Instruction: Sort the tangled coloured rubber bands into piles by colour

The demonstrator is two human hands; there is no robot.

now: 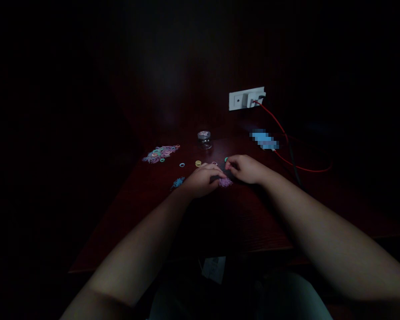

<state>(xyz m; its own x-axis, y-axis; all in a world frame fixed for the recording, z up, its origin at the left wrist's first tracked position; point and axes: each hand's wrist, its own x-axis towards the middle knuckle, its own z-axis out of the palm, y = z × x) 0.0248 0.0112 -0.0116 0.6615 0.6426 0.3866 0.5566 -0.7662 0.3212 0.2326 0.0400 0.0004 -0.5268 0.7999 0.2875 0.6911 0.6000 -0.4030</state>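
Note:
My left hand lies low over the table, its fingers stretched out and the tips at a small pile of purple elastic bands. My right hand is just to the right, fingers curled into a pinch; whatever is between them is hidden. Touching or just behind its fingertips is a green elastic band. Beyond my left hand, a pink band, yellow bands and a light-blue band form a loose row. A pile of blue bands sits left of my left wrist.
A large mixed heap of bands lies at the left on the dark red table. Behind stands a small clear lidded jar. A wall socket holds a charger with a red cable, near a blurred blue object.

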